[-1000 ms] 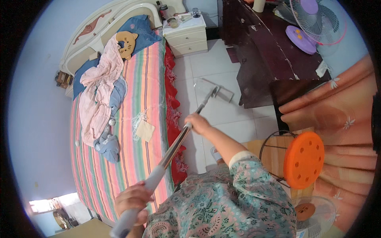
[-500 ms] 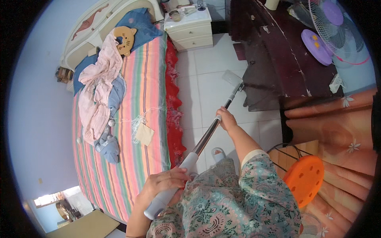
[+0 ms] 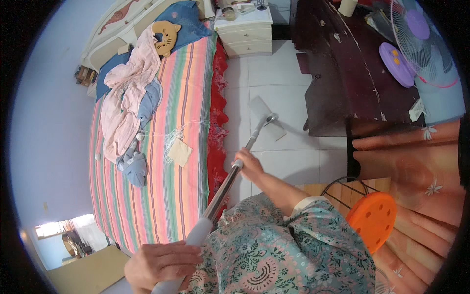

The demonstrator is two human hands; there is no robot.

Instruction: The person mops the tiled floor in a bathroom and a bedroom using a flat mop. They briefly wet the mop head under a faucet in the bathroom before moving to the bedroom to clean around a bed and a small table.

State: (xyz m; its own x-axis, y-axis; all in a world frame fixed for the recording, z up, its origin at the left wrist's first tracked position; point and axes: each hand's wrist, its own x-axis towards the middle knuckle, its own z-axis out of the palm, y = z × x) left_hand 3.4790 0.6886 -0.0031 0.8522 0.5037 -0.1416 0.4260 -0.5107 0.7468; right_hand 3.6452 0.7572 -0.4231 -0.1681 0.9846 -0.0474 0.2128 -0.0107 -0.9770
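Both hands hold a flat mop point(image 3: 219, 201) with a silver pole and a light grey grip. My left hand point(image 3: 169, 264) wraps round the thick grip near its lower end, beside the bed. Further up the pole, my right hand point(image 3: 248, 164) is closed round the joint below the thinner section. The rectangular mop head point(image 3: 268, 119) lies on the white tiled floor point(image 3: 289, 164), between the bed and the dark cabinet. It is turned at a slant to the pole.
On the left stands a bed point(image 3: 183, 206) with a striped sheet, a pink blanket point(image 3: 125, 93) and white cord. A white nightstand point(image 3: 245, 41) is at the far end. To the right are a dark wooden cabinet point(image 3: 342, 98), a fan point(image 3: 416, 27), an orange stool point(image 3: 374, 220) and orange curtains point(image 3: 416, 171).
The mop head has come out from beside the dark cabinet's base onto the open tiles, moving left and nearer. Both hands have shifted left with the pole, the left one also lower.
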